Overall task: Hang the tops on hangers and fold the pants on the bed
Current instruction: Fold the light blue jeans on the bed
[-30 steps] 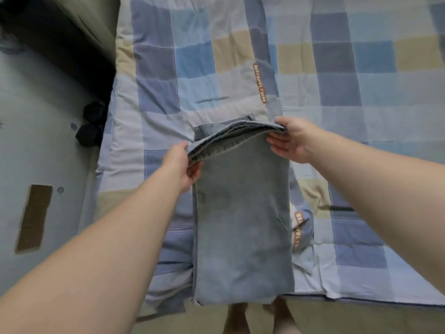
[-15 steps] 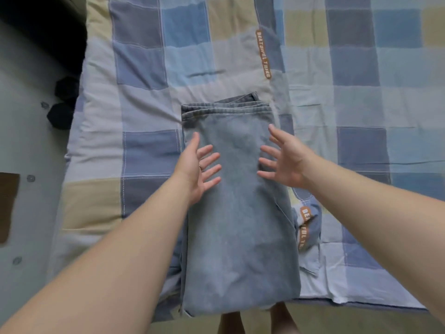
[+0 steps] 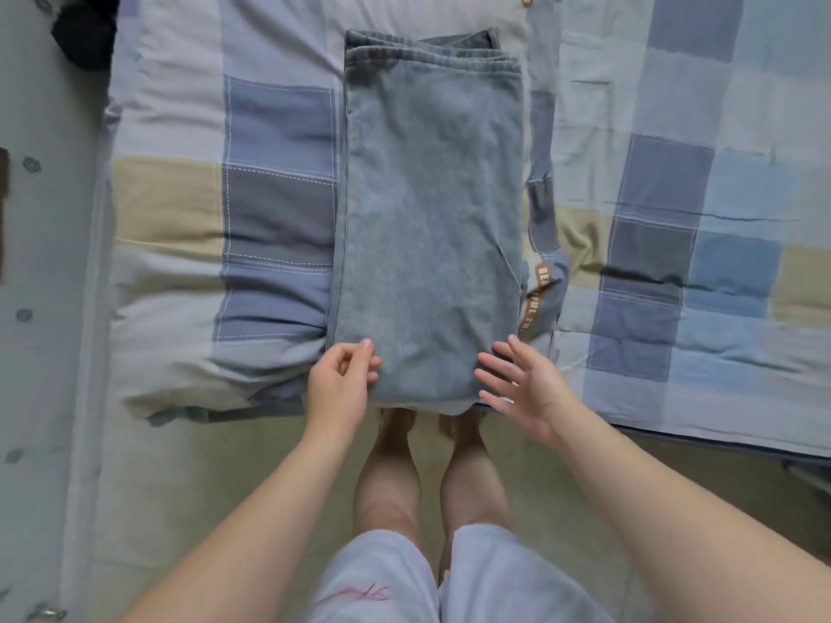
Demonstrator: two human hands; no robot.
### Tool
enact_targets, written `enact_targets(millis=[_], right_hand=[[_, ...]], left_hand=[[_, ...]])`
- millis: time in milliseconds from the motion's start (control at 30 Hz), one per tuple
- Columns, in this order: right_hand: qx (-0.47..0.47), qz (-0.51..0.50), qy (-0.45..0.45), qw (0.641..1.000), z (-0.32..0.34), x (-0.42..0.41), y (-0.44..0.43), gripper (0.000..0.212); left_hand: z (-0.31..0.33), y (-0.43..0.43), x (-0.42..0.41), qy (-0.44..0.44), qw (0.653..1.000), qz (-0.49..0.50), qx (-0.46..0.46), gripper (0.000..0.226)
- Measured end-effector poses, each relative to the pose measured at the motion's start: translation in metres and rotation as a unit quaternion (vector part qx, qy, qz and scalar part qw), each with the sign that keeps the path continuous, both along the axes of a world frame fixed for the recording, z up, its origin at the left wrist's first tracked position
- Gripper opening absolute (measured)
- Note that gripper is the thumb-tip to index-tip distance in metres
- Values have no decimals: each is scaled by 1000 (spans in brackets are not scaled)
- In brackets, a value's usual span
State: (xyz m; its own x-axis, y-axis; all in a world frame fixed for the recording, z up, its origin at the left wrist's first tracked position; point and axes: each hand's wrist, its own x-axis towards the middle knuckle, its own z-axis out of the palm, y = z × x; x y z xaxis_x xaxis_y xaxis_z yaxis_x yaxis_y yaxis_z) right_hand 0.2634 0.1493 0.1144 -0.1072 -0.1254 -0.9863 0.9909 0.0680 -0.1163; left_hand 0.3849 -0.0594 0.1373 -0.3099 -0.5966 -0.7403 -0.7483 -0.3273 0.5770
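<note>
The light blue jeans lie folded in a long strip on the checked quilt. Their waistband end points away from me and the near end hangs slightly over the bed's edge. My left hand is at the jeans' near left corner, its curled fingers and thumb pinching the denim edge. My right hand is at the near right corner, fingers straight and spread, the fingertips at the fabric's side without gripping it.
The bed edge runs across in front of me, with my bare legs and feet standing against it on the pale floor. A dark object sits on the floor at the upper left, beside the bed.
A second ago both hands laid the folded-over half down at the far end. They then smoothed the middle and have now drawn back to the jeans' near corners. The camera tilted downward.
</note>
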Motion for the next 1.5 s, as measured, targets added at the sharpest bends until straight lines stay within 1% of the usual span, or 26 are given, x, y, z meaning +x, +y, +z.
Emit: enact_targets(millis=[100,167,200,233,300,333,367,400,467,500,567,633,733,833,933,1000,1067,1133,1200,1300,1400,1500], right_hand=[[63,38,-12,997,-6,32,19,30],[107,71,-6,992,-7,43,27,32],[121,85,-1,989,-8,46,30,37],[127,96,3,987,-11,47,32,49],[125,104,2,987,-19,46,33,77],[115,109,-1,987,-22,42,31,83],[104,115,-3,988,-26,38,28,81],[92,123,-3,988,-28,32,24,74],[76,127,1,989,-30,20,16,54],[72,126,5,989,-30,14,13,45],[65,138,6,988,-28,4,12,36],[51,154,-9,987,-23,-2,13,29],[52,184,-22,981,-14,-3,18,14],[60,190,-6,980,-1,2,26,1],[35,133,-12,990,10,5,31,11],[15,72,-36,997,19,7,29,23],[13,53,-32,998,32,7,26,29],[27,67,-2,997,48,6,25,28],[38,71,21,997,62,5,30,22],[43,80,23,996,84,8,39,16],[47,108,-1,993,105,20,45,16],[26,166,-68,983,124,37,55,12]], left_hand=[[-2,9,40,-51,998,-9,-37,22],[-3,12,55,-88,995,-1,-56,19],[-4,13,59,-102,993,8,-57,19],[-6,13,62,-117,992,16,-53,23],[-13,11,63,-136,990,34,-36,38],[-18,10,61,-137,989,46,-22,45],[-23,7,57,-136,989,58,-7,51],[-29,4,52,-135,988,69,3,57],[-36,-4,40,-134,986,94,15,69],[-39,-8,35,-127,986,107,19,67],[-43,-14,26,-114,987,113,31,50],[-43,-18,24,-118,991,66,23,42],[-38,-24,25,-113,993,-25,-3,46],[-25,-28,22,-90,994,-66,2,44],[-12,-30,22,-76,995,-57,30,40],[-2,-28,22,-69,994,-33,73,35],[11,-24,22,-62,992,-3,112,28],[25,-20,23,-67,989,7,135,22],[39,-16,28,-81,985,5,150,23],[61,-9,41,-108,980,3,168,27],[82,-1,65,-145,969,13,198,28],[101,3,97,-200,949,7,243,35]])
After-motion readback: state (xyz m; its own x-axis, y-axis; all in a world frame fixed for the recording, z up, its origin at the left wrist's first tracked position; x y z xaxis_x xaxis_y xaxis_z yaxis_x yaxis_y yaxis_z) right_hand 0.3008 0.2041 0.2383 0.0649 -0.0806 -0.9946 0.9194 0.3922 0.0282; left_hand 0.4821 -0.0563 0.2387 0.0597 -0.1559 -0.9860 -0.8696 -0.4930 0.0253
